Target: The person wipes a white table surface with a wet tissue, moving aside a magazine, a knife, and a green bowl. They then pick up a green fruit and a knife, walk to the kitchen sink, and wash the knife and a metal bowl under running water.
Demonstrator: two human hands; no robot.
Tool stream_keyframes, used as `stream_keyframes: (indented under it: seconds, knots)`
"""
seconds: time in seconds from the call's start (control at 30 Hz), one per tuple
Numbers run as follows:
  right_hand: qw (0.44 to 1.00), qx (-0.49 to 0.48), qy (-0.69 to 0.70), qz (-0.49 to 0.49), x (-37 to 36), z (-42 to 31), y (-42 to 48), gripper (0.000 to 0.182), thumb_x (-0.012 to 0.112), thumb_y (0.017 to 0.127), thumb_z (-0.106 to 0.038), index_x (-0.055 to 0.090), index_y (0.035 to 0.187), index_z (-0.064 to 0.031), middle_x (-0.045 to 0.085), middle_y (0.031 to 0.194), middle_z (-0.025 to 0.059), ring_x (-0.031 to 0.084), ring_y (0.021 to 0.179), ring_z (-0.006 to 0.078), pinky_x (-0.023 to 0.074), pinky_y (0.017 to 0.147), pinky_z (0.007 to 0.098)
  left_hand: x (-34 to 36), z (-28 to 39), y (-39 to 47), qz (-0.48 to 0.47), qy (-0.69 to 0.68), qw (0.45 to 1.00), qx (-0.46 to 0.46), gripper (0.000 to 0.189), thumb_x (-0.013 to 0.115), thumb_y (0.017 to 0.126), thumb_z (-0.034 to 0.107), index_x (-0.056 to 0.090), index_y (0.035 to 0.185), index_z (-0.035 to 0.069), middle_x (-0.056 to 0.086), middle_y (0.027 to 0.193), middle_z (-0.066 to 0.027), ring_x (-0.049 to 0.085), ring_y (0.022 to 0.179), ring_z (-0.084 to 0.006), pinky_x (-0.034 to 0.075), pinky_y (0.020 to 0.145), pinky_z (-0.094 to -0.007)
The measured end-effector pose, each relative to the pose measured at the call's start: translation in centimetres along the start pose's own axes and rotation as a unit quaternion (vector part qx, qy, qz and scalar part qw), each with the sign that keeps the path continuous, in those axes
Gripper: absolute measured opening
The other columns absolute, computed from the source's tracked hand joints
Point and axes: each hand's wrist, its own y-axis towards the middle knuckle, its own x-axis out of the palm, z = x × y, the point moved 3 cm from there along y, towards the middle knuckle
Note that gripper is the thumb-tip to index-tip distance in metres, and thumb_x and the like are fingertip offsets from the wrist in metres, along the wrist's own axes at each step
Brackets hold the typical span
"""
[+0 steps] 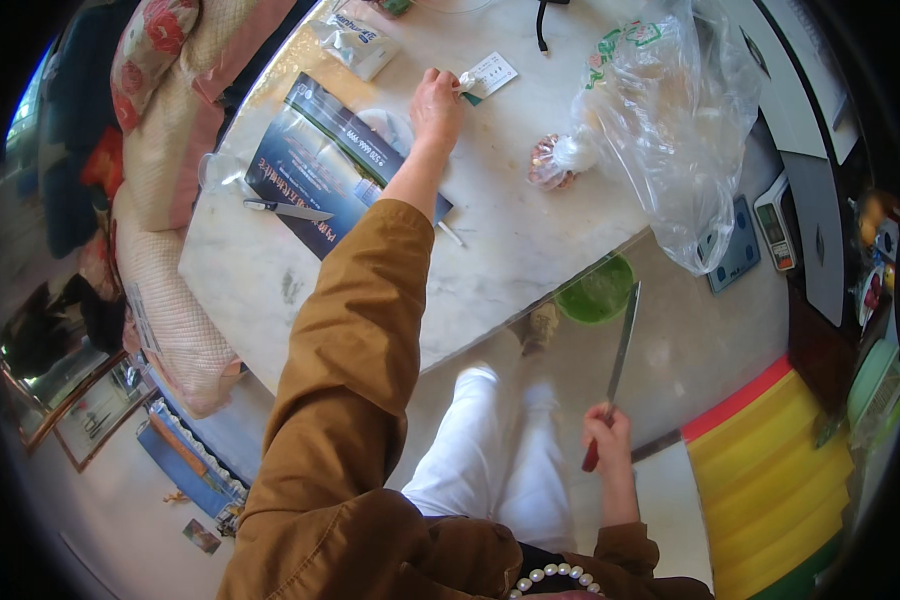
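Observation:
My left hand (436, 109) reaches over the marble-patterned tabletop (510, 262), its fingers pinched on a small white crumpled piece (466, 81), perhaps tissue. That piece lies against a small printed card (493, 75). Low beside my legs, my right hand (607, 435) grips the red handle of a long, narrow-bladed knife (624, 341), its blade pointing away from me towards the table edge. Beneath my left forearm is a dark blue printed leaflet (300, 161). A small knife (289, 209) with a light handle rests on it.
A clear plastic bag (667, 127) overhangs the table's right edge, beside a knotted bag of reddish nuts or beans (549, 161). A glass (221, 171) stands left, a plastic packet (354, 46) farther back. On the floor are a green basin (596, 289) and a blue scale (735, 251).

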Motion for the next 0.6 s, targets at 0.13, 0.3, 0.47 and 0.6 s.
stream_keyframes:
  seconds: [0.13,0.3,0.47,0.6]
  knots:
    - [0.999,0.009,0.032,0.006,-0.5,0.5,0.2,0.006,0.059,0.076,-0.001,0.054,0.079,-0.0021,0.050,0.061,0.0020,0.047,0.046,0.0091,0.0393,0.043,0.0244,1.7,1.6,-4.9,-0.037,-0.019,0.999,-0.011,0.011,0.053,0.078,0.003,0.061,0.084,0.007,0.054,0.090,-0.0138,0.056,0.087,-0.0355,0.047,0.071,-0.0441]
    - [0.999,0.016,0.038,0.003,-0.5,-0.3,0.0,0.007,0.059,0.076,-0.001,0.054,0.080,-0.0022,0.050,0.060,0.0022,0.047,0.046,0.0089,0.0387,0.043,0.0243,0.8,4.7,-10.4,-0.154,-0.057,0.985,0.051,0.013,0.053,0.072,-0.001,0.057,0.081,0.007,0.052,0.087,-0.0126,0.056,0.088,-0.0330,0.046,0.069,-0.0452]
    - [1.000,-0.004,0.017,0.004,-1.3,0.8,0.5,0.006,0.059,0.076,-0.001,0.054,0.080,-0.0016,0.051,0.060,0.0024,0.048,0.045,0.0091,0.0379,0.042,0.0239,-0.7,4.8,-3.0,-0.025,0.021,0.988,0.152,0.014,0.055,0.070,-0.002,0.059,0.081,0.007,0.056,0.097,-0.0091,0.051,0.099,-0.0339,0.048,0.075,-0.0411]
    - [0.999,0.002,0.039,0.005,-1.2,1.1,0.5,0.005,0.058,0.077,-0.001,0.054,0.080,-0.0014,0.051,0.059,0.0024,0.048,0.045,0.0093,0.0371,0.042,0.0235,0.9,2.9,-3.7,-0.138,0.007,0.979,0.147,0.016,0.058,0.070,-0.001,0.061,0.082,0.009,0.056,0.110,-0.0057,0.049,0.103,-0.0342,0.048,0.083,-0.0388]
